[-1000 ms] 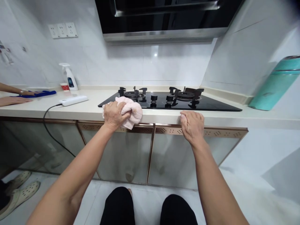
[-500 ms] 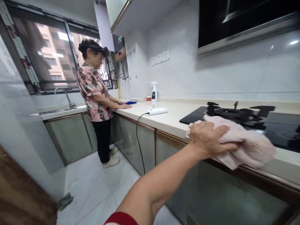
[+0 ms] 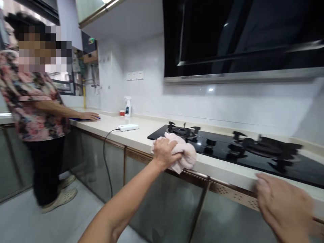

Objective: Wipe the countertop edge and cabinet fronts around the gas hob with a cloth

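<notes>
My left hand (image 3: 165, 152) is closed on a crumpled pale pink cloth (image 3: 188, 156), with fingers pressed into it. The cloth lies over the counter's front edge, against the near left corner of the black gas hob (image 3: 220, 143). At the lower right, my right hand (image 3: 283, 202) is in front of the counter edge, below the right burner (image 3: 263, 146). Motion blurs its fingers, and whether they are closed is unclear. No object shows in it.
A white device (image 3: 128, 127) with a black cable (image 3: 105, 162) lies on the counter (image 3: 149, 148). Behind it stand a spray bottle (image 3: 128, 107) and a small red tub (image 3: 122, 113). A co-worker (image 3: 32, 111) rests a hand on a blue cloth (image 3: 78, 118). A range hood (image 3: 235, 37) overhangs the hob.
My view has turned right, showing more of the hob and hood. My right hand has come into view. The left hand still grips the cloth near the hob's left corner.
</notes>
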`<move>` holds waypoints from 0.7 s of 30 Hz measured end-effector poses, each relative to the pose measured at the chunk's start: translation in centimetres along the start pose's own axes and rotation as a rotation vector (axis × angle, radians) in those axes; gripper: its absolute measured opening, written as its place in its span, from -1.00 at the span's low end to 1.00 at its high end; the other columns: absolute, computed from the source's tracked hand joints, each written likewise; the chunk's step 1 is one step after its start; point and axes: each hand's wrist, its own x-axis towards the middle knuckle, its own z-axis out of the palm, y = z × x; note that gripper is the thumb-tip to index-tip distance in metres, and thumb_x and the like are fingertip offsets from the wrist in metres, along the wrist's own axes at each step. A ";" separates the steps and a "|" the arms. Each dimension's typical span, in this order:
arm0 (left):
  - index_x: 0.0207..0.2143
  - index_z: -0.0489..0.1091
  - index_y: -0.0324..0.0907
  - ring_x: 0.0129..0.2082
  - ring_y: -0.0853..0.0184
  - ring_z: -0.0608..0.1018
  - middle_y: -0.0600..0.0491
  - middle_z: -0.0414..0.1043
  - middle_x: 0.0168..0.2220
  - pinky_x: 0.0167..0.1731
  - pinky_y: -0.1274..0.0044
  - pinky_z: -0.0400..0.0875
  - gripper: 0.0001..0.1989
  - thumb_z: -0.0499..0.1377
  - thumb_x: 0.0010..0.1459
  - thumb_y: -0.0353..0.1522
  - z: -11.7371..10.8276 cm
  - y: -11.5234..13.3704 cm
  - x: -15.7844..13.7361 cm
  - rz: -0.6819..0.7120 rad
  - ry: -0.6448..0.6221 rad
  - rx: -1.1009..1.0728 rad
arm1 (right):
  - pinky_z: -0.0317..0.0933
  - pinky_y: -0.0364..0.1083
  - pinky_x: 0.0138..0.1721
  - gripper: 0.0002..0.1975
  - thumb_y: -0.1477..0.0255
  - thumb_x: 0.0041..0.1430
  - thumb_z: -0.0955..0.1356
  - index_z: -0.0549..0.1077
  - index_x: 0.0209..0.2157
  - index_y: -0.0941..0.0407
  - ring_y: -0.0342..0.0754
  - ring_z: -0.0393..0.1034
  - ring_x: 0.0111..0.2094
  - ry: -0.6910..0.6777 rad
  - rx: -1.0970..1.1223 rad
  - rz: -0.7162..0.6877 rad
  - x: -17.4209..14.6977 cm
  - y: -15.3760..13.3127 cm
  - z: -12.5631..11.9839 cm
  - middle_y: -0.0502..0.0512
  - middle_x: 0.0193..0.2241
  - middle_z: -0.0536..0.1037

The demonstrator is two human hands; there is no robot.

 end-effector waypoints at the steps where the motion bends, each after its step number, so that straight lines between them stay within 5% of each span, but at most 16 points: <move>1: -0.04 0.48 -0.02 -0.09 0.10 0.44 -0.06 0.50 -0.14 -0.05 0.26 0.21 -0.56 0.15 0.13 -0.01 0.0 0.2 0.0 -0.005 0.007 -0.005 | 0.21 0.20 -0.14 -0.59 0.21 0.35 0.11 0.52 -0.17 0.01 0.20 0.41 -0.17 -0.008 -0.011 -0.044 -0.2 0.4 -0.2 0.27 -0.23 0.58; 6: -0.06 0.49 -0.02 -0.09 0.08 0.46 -0.04 0.51 -0.15 -0.06 0.25 0.19 -0.61 0.21 0.08 -0.09 0.4 2.4 0.2 0.044 0.068 -0.052 | 0.11 0.09 0.02 -0.65 0.27 0.39 0.14 0.45 -0.08 0.11 0.09 0.39 -0.06 -0.062 -0.013 -0.136 0.3 -0.4 -0.5 0.19 -0.11 0.58; 16: -0.02 0.46 -0.01 -0.13 0.04 0.47 -0.07 0.49 -0.18 -0.13 0.23 0.21 -0.59 0.18 0.11 -0.10 0.9 7.2 1.5 0.175 0.031 -0.087 | 0.07 0.09 0.07 -0.72 0.32 0.40 0.16 0.47 -0.13 0.07 0.03 0.36 -0.04 -0.062 0.127 0.051 0.9 -2.1 -1.3 0.13 -0.12 0.56; 21: 0.22 0.24 -0.13 -0.11 0.04 0.47 -0.12 0.47 -0.10 -0.08 0.20 0.27 -0.35 0.19 0.10 -0.12 1.8 10.4 2.1 0.296 0.007 -0.204 | 0.11 0.12 0.16 -0.63 0.18 0.40 0.15 0.44 -0.01 0.04 0.07 0.27 0.14 -0.051 0.472 0.180 4.6 -4.9 -2.1 0.20 0.07 0.43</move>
